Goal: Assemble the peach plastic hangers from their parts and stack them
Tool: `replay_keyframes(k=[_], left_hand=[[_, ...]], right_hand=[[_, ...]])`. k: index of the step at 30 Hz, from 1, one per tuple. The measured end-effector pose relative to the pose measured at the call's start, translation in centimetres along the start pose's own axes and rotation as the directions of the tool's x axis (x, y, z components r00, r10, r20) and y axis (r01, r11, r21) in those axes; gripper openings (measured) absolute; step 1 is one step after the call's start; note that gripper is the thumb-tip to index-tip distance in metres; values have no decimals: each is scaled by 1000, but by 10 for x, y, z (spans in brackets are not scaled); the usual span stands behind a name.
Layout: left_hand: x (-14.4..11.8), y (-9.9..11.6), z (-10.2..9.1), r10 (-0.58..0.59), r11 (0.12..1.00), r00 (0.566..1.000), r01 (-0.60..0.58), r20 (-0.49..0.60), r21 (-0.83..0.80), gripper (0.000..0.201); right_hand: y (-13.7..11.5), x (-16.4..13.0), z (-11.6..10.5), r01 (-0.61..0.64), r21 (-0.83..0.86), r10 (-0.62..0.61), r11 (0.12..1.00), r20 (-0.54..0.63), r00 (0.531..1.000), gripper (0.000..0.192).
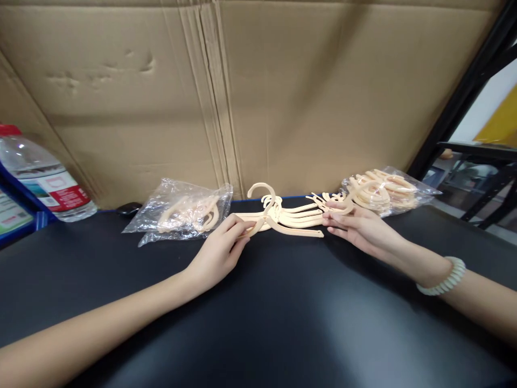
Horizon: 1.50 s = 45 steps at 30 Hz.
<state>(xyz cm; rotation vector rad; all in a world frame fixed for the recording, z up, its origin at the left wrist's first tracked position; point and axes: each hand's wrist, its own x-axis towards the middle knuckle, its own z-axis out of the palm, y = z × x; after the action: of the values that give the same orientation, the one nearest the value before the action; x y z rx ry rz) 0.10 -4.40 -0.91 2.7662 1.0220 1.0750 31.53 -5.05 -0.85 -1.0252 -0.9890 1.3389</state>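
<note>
A beige clothes hanger (297, 230) stands out in front of several like it, its curved hook raised. My left hand (220, 245) is closed on the near hanger's left arm, pinching it between thumb and fingers. Behind it, a stack of beige hangers (301, 216) lies on the black table (258, 323), hooks bunched in the middle. My right hand (359, 229), with a pale beaded bracelet at the wrist, is closed on a curved beige piece (348, 203) by the stack's right end. Loose beige pieces (325, 200) lie just behind those fingers.
A clear bag of beige pieces (186, 213) lies at the left, and another clear bag (383, 191) at the right. A red-capped bottle (48, 178) stands far left beside a blue container (16, 210). Cardboard (323, 97) walls the back; a black metal frame (456, 91) rises right.
</note>
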Motion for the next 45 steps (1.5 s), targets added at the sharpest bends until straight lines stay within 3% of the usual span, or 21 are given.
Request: replay_keyframes(k=[5, 11, 19, 26, 33, 45], left_hand=[[1, 4, 0, -13, 999, 1000, 12, -9, -30, 20], [1, 5, 1, -7, 1000, 999, 7, -48, 1, 19], [0, 6, 0, 12, 1000, 999, -11, -39, 6, 19], [0, 7, -1, 20, 1000, 999, -21, -40, -14, 17], [1, 9, -2, 54, 998, 998, -54, -39, -11, 18], [-1, 9, -2, 43, 999, 999, -43, -29, -14, 20]], right_hand=[[2, 0, -2, -1, -76, 5, 997, 42, 999, 17], [1, 0, -2, -36, -150, 56, 988, 126, 990, 24], [-3, -7, 2, -147, -113, 175, 983, 295, 939, 21], [-1, -5, 1, -158, -130, 190, 979, 289, 938, 22], [1, -6, 4, -105, -155, 142, 982, 258, 956, 29], [3, -10, 14, 161, -256, -126, 953, 149, 981, 38]])
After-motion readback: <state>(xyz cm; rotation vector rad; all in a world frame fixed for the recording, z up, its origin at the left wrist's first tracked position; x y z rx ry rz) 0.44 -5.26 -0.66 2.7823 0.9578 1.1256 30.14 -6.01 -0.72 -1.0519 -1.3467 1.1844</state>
